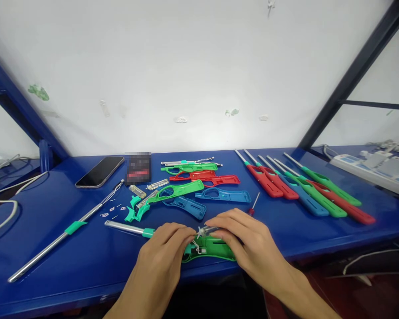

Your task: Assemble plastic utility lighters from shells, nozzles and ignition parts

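Observation:
An opened green lighter shell [216,250] lies at the table's front edge, with a metal tube [124,227] and teal collar reaching out to its left. Above the shell, my right hand [244,235] pinches a small clear fuel tank [209,230] with a white fitting at its left end. My left hand [168,248] has its thumb and fingers pressed together beside that fitting; whatever is between the fingertips is too small to name. Thin white wires and a dark part show inside the shell, between my hands.
Red, blue and green shell halves [223,195] lie behind my hands, near a small screwdriver [252,210]. Whole lighters [326,197] are lined up at right. A loose tube [53,248], a phone [100,172], teal pieces and tiny parts are at left.

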Available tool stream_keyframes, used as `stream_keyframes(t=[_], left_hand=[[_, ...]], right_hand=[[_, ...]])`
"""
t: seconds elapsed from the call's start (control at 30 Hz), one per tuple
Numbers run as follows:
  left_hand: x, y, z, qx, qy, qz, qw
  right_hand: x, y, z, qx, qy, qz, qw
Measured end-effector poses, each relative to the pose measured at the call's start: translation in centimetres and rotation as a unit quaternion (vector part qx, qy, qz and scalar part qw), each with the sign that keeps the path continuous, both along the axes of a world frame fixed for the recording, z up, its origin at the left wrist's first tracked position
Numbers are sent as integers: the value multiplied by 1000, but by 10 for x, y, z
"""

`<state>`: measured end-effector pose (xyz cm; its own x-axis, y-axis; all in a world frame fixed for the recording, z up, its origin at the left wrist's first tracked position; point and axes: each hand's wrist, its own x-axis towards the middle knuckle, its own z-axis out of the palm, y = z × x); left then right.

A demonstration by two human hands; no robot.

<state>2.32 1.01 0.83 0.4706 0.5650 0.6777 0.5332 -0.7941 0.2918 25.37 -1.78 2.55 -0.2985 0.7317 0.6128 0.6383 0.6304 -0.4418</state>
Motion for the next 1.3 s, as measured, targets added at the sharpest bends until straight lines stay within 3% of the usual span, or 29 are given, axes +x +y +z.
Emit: stream_keyframes(t=[0.13,0.33,0.6,0.83,1.0,1.3], left_hand=[[-2,0,-2,13,3,10,1000],[-6,1,-10,17,18,37,999],[2,-1,2,62,-41,22,997],[2,-4,13,8,-105,-24,994],[2,-9,18,-64,-107,-48,991],[2,-14,27,-125,-112,-75,983]], right_hand=[[3,-1,1,8,20,-4,1000],[10,-1,7,-2,154,-86,984],[-3,-6,3,100,79,-20,992],[-6,-6,2,114,47,15,992],[-4,-5,-2,118,25,31,992],[0,-10,-4,88,1,34,996]])
